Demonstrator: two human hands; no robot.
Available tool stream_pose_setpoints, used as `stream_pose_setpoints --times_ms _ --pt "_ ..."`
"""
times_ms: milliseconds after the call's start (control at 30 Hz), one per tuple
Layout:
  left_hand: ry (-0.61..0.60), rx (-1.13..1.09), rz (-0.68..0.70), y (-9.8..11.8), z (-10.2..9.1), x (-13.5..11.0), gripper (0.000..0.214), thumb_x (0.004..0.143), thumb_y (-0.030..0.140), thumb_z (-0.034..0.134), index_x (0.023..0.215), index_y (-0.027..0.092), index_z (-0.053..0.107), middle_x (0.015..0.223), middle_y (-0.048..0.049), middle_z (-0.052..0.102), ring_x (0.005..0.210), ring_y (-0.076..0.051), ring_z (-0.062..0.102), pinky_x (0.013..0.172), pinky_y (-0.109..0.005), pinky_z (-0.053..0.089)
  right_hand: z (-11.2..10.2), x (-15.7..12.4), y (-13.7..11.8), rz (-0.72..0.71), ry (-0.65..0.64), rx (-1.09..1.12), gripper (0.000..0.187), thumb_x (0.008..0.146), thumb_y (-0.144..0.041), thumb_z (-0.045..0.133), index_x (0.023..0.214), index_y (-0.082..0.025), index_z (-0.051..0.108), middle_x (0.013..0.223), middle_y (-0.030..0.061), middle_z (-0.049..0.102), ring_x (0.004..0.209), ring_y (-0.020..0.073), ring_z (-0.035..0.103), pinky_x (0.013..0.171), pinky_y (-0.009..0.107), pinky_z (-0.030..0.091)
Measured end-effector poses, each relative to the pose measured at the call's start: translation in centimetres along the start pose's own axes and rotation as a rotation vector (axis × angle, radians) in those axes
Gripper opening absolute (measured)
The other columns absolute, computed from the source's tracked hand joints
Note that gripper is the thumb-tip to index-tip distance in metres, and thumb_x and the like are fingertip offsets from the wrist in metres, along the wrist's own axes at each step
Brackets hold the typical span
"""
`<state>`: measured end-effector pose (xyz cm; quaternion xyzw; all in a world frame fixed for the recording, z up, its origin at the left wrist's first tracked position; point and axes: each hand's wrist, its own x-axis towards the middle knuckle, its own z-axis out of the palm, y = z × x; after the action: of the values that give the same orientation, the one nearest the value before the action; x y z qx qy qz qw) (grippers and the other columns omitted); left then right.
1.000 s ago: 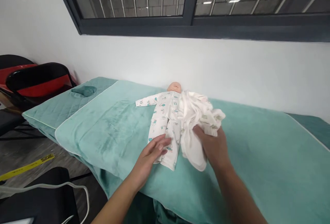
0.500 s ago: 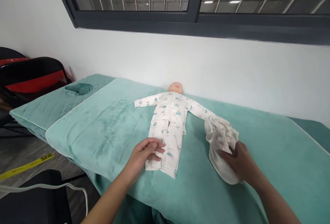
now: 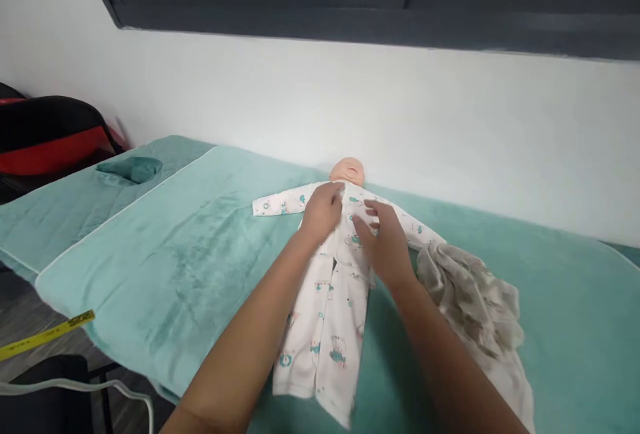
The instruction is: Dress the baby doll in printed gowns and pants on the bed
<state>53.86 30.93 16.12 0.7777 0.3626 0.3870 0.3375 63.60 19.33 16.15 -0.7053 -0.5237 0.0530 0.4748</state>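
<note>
A baby doll (image 3: 347, 171) lies face up near the wall, its head at the collar of a white printed baby shirt (image 3: 353, 247). Matching baby pants (image 3: 325, 327) extend below the shirt toward me. My left hand (image 3: 323, 211) is at the shirt's upper front by the collar, fingers curled together on the fabric; its fingertips are partly hidden. Over the other side of the chest is my right hand (image 3: 385, 237), fingers bent and apart, holding nothing. A crumpled whitish cloth (image 3: 480, 307) lies beside my right forearm, against the shirt's sleeve end.
A green plush cover (image 3: 175, 254) spreads over the bed, which has a face hole (image 3: 133, 169) at the left end. A white wall (image 3: 225, 87) and a dark window frame (image 3: 260, 11) stand behind. Black-red chairs (image 3: 55, 137) and a pale cable (image 3: 75, 386) are at left.
My right hand has let go of the crumpled cloth and moved left to the shirt's chest. My left hand has gone from the pants up to the collar. The view has shifted down and closer.
</note>
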Motion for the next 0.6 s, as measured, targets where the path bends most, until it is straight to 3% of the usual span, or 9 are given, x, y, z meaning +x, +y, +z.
stream_pose_setpoints --times_ms 100,167,400,600 --pt "-0.098 0.130 0.059 -1.6 0.9 2.5 0.051 0.088 0.012 0.038 0.134 0.019 0.058 0.141 -0.0079 0.058 0.132 -0.023 0.049 0.112 -0.041 0.039 2.7 5.3 1.6 0.131 0.028 -0.015 0.037 0.085 -0.041 0.052 0.111 -0.017 0.062 0.111 0.0106 0.062 0.092 0.0214 0.059 0.086 0.039 0.047" --pt "-0.135 0.217 0.112 -2.3 1.1 3.0 0.050 0.090 0.012 0.036 0.134 0.022 0.059 0.144 -0.0062 0.055 0.134 -0.023 0.046 0.114 -0.042 0.037 3.5 7.2 2.6 0.219 0.026 -0.011 0.035 0.083 -0.044 0.054 0.104 -0.017 0.064 0.102 0.0080 0.063 0.080 0.0182 0.057 0.081 0.037 0.045" --pt "-0.144 0.233 0.033 -2.1 0.9 3.3 0.046 0.092 0.018 0.034 0.131 0.022 0.059 0.143 -0.0060 0.055 0.133 -0.025 0.046 0.111 -0.046 0.038 3.5 8.1 3.5 0.250 -0.057 -0.032 0.041 0.080 -0.055 0.059 0.102 -0.021 0.063 0.098 0.0033 0.062 0.079 0.0170 0.055 0.075 0.033 0.042" --pt "-0.183 0.200 0.054 -2.8 0.6 3.6 0.051 0.092 0.016 0.033 0.134 0.029 0.059 0.145 -0.0034 0.053 0.136 -0.026 0.043 0.113 -0.048 0.036 3.7 9.3 2.1 0.206 -0.166 -0.260 0.028 0.081 -0.049 0.055 0.074 -0.023 0.049 0.078 0.0002 0.059 0.067 0.0160 0.047 0.063 0.030 0.032"
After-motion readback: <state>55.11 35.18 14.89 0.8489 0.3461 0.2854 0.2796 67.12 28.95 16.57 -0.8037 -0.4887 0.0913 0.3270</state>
